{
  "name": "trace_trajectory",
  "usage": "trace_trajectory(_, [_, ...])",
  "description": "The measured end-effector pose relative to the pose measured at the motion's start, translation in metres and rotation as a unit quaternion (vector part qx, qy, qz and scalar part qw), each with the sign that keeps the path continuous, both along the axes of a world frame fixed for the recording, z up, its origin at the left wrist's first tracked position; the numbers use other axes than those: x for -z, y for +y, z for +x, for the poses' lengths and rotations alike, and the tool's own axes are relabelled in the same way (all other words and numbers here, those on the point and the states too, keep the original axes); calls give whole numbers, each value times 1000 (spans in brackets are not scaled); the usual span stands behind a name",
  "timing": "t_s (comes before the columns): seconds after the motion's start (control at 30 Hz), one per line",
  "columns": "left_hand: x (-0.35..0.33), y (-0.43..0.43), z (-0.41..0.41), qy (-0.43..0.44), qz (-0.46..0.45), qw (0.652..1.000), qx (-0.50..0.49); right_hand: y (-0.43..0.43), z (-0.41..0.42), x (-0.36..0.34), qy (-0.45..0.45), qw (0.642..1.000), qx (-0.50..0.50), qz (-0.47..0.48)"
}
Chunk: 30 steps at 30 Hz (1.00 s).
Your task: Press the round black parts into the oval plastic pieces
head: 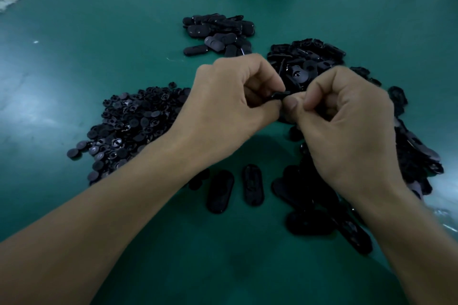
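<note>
Oval plastic piece is being held just right of the heap of round black parts, off the table. Left hand and right hand are both pinching it, fingers curled on its ends. Step, judged: pressing a round part into its seat; the part itself is hidden. Long axis is running roughly hand to hand, edge-on; which face is pointing up cannot be told. Next move is calling for firm thumb pressure, then setting the piece on the small pile beyond the heap.

both hands pinching black piece, green table
</note>
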State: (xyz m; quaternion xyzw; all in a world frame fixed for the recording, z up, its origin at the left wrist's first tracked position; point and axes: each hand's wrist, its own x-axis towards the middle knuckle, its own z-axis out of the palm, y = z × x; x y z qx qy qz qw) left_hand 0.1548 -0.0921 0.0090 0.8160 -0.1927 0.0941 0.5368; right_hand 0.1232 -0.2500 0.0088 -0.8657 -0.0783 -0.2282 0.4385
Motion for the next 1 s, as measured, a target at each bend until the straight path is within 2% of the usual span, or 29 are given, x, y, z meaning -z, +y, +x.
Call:
trace_trajectory(0.1, [1, 2, 1, -26, 30, 999, -13, 0, -1, 0, 6, 1000, -16, -14])
trace_trajectory(0.2, [2, 2, 2, -17, 43, 999, -12, -2, 1, 0, 4, 999, -24, -30])
trace_trajectory(0.37, [0, 3, 6, 77, -38, 996, 36, -5, 3, 2, -29, 997, -22, -73])
trace_trajectory(0.47, [-2, 5, 7, 126, -95, 984, 79, -7, 5, 1, -7, 999, -52, -13])
trace_trajectory(0.6, [-4, 7, 7, 160, -118, 975, 101, -8, 5, -1, 28, 994, -87, 65])
trace_trajectory(0.87, [-3, 5, 6, 155, -108, 978, 87, -12, 6, 0, 60, 992, -81, 71])
trace_trajectory(1.0, [-2, 4, 5, 144, -82, 984, 67, -13, 6, 1, 72, 994, -72, 44])
